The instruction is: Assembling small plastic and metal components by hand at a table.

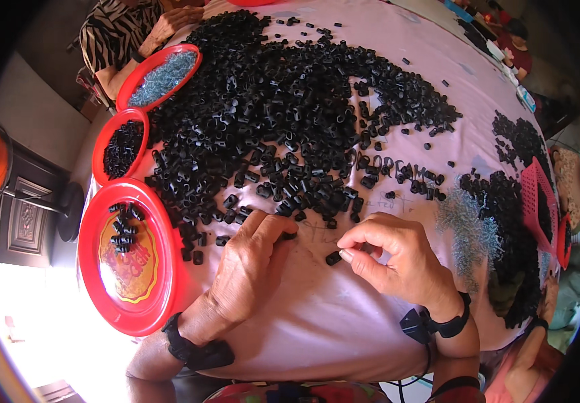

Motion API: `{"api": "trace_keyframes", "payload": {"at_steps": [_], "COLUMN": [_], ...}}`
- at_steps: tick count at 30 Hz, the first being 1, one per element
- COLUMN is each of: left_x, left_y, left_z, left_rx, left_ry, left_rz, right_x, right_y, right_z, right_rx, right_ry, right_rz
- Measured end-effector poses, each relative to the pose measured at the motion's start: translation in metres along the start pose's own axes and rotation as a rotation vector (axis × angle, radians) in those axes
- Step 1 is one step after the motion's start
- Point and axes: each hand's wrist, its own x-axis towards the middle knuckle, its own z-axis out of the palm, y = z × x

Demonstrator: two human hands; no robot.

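Observation:
A large heap of short black plastic tubes (290, 101) spreads over the pink cloth (317, 329). My left hand (246, 265) is closed at the near edge of the heap, its fingers curled, with a black tube (291, 236) at the fingertips. To its right, my right hand (401, 258) has thumb and forefinger pinched at one end of another black tube (333, 258), low over the cloth. The remaining fingers of that hand curl inward, and a dark bit shows between them. What lies under my left palm is hidden.
At the left stand a red plate (92, 269) with a few joined black pieces, a red bowl (98, 151) of black parts and a red dish (129, 87) of small springs. More springs (468, 228) and a pink basket (538, 208) lie right. Other people sit around the table.

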Motion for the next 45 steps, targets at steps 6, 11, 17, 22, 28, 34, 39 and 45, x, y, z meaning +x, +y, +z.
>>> {"api": "trace_keyframes", "payload": {"at_steps": [6, 11, 17, 22, 28, 34, 39, 45], "left_x": [-0.011, -0.008, -0.013, -0.018, -0.013, -0.019, -0.019, -0.02], "left_y": [-0.006, -0.007, -0.006, -0.008, 0.004, -0.006, -0.005, -0.008], "left_z": [0.004, -0.001, 0.006, 0.013, 0.002, 0.015, 0.013, 0.018], "left_rx": [-0.547, -0.964, -0.951, -0.759, -0.566, -0.593, -0.644, -0.762], "left_ry": [-0.037, -0.149, -0.199, -0.2, -0.301, -0.174, -0.208, -0.185], "left_rz": [-0.147, -0.204, -0.252, -0.141, -0.121, -0.052, -0.15, -0.151], "right_x": [0.0, -0.004, -0.002, 0.001, 0.002, 0.0, 0.0, 0.003], "right_y": [-0.001, 0.0, -0.004, -0.006, -0.007, -0.007, -0.008, -0.01], "right_z": [0.003, 0.005, 0.007, 0.012, 0.015, 0.017, 0.017, 0.018], "right_rx": [0.103, 0.143, 0.079, 0.062, -0.026, -0.099, -0.111, -0.166], "right_ry": [0.052, 0.076, 0.082, 0.071, 0.037, 0.031, 0.03, 0.086], "right_rz": [0.017, -0.029, -0.071, -0.108, -0.149, -0.194, -0.223, -0.234]}}
